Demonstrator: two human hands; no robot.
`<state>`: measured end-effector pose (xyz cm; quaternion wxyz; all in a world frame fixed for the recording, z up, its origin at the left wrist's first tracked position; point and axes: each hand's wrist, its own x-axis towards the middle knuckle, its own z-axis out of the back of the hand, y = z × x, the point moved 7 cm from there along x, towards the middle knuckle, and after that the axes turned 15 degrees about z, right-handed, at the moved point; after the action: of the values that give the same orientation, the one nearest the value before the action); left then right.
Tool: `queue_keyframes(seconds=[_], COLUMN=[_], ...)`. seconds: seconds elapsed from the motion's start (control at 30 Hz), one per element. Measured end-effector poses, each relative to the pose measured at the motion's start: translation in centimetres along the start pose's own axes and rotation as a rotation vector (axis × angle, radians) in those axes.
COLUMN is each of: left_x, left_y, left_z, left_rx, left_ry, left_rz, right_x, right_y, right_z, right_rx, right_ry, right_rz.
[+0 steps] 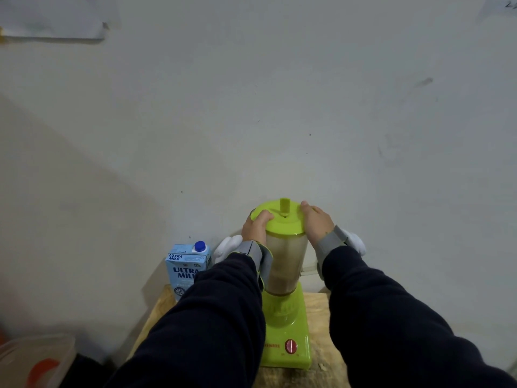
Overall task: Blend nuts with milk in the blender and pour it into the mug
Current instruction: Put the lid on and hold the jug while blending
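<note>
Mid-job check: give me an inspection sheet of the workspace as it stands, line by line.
Surface: small wooden table, some crumbs near the front.
Job's things: green blender upright, jar holding beige liquid, lid on; milk carton capped, at left. Mug: not identifiable.
Clutter: clear plastic container at lower left, off the table.
Hands: left hand and right hand on either side of the lid; white devices on both wrists.
Cables: nothing seen.
Surroundings: plain wall, paper stuck at upper left.
</note>
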<state>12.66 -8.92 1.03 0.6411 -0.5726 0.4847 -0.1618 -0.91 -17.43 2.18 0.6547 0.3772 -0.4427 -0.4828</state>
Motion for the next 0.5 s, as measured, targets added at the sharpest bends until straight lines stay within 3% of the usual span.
queue_keyframes(seconds=[0.2, 0.3, 0.33, 0.5], left_x=[-0.3, -0.2, -0.2, -0.1], left_y=[-0.4, -0.4, -0.4, -0.3], left_z=[0.0, -0.1, -0.1, -0.1], left_rx=[0.008, -0.008, -0.021, -0.02], left_ry=[-0.003, -0.008, -0.007, -0.03], left_rz=[-0.018, -0.018, -0.016, -0.031], right_x=[0.1, -1.8, -2.8, -8.9], right_y=[-2.6, -8.9, -10.9, -17.7], right_z=[0.8, 0.6, 0.5, -1.4], right_rx=[0.105, 0.201, 0.135, -0.269], right_ry=[-0.25, -0.292, -0.228, 0.415], right_rz=[-0.219, -0.367, -0.399, -0.484])
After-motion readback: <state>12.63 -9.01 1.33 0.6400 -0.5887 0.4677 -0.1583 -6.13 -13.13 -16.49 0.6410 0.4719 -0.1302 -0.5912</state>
